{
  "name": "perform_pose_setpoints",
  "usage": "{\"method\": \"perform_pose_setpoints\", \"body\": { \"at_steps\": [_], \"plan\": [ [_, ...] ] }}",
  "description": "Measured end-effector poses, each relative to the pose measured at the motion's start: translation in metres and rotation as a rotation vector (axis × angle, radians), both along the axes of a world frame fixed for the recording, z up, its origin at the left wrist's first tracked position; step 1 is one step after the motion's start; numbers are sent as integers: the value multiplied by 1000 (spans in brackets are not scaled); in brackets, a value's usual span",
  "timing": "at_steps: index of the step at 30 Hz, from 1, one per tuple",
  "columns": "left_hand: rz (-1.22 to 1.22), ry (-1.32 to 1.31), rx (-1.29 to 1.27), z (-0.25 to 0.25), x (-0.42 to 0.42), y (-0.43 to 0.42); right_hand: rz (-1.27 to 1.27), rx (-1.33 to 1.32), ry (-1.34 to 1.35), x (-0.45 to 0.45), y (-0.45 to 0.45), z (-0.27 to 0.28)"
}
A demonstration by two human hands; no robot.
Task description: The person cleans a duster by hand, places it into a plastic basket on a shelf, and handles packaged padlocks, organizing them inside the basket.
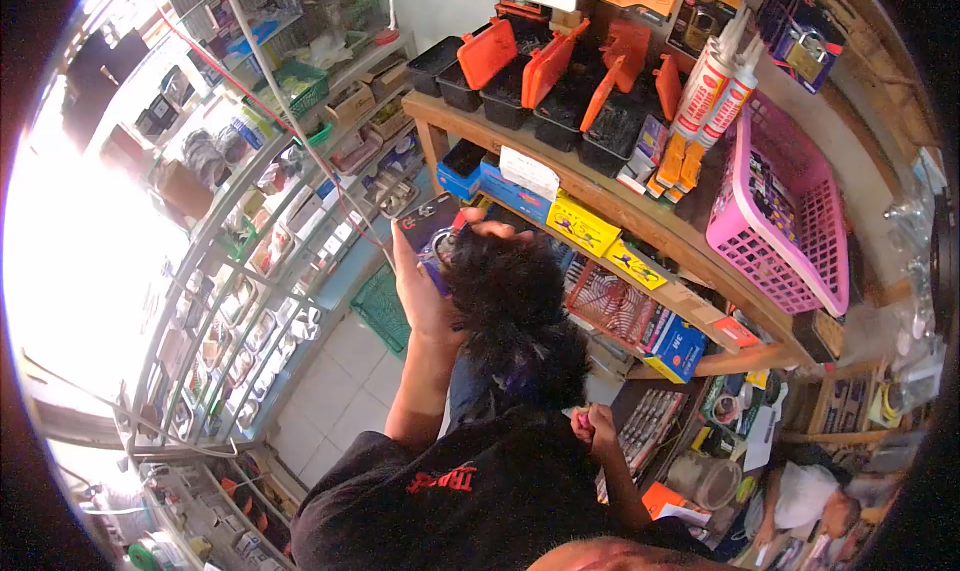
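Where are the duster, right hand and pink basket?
Duster [512, 296], head view: middle of its black fluffy part.
Right hand [598, 429], head view: middle of the hand.
Pink basket [752, 258], head view: its slotted outer wall.

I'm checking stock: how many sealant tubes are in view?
2 visible: one sealant tube nearer the black bins, the other beside it, nearer the pink basket. More may be hidden behind them.

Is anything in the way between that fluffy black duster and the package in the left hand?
Nothing visible: the duster, held in the right hand, overlaps the package in the left hand from this view, hiding part of it.
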State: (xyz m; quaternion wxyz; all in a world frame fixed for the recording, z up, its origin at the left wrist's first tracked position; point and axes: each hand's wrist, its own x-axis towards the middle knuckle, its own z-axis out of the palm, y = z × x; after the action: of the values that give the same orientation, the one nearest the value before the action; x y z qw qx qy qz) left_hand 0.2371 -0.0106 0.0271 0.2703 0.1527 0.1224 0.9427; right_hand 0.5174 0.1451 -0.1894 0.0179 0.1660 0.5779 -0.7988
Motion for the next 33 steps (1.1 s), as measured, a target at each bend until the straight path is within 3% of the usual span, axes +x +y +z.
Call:
{"method": "perform_pose_setpoints", "body": {
  "at_steps": [5, 11, 14, 17, 18, 21, 28, 31, 33],
  "plan": [
    [39, -111, -119, 17, 7, 2, 48, -7, -53, -8, -5, 9],
    [182, 76, -206, 19, 2, -8, 47, -20, -48, -5, -5, -6],
    [46, 213, -65, 2, -5, -9, 57, -13, -25, -3, -5, -12],
    [-66, 14, -115, 8, 12, -4, 28, 48, 43, -14, -7, -1],
    [20, -213, -382, 9, 18, 2, 17, -3, 13, -16, -8, 3],
    [26, -209, -427, -1, 18, 7, 11, -111, -51, -20, -9, 10],
    [-119, 308, -81, -5, -2, -12, 31, -6, -8, -14, -10, 3],
    [138, -138, -439, 0, 27, 4, -11, -104, -32, -22, -16, 3],
    [29, -57, -382, -17, 30, 4, 13, -176, -25, -23, -13, 0]
  ]
}}
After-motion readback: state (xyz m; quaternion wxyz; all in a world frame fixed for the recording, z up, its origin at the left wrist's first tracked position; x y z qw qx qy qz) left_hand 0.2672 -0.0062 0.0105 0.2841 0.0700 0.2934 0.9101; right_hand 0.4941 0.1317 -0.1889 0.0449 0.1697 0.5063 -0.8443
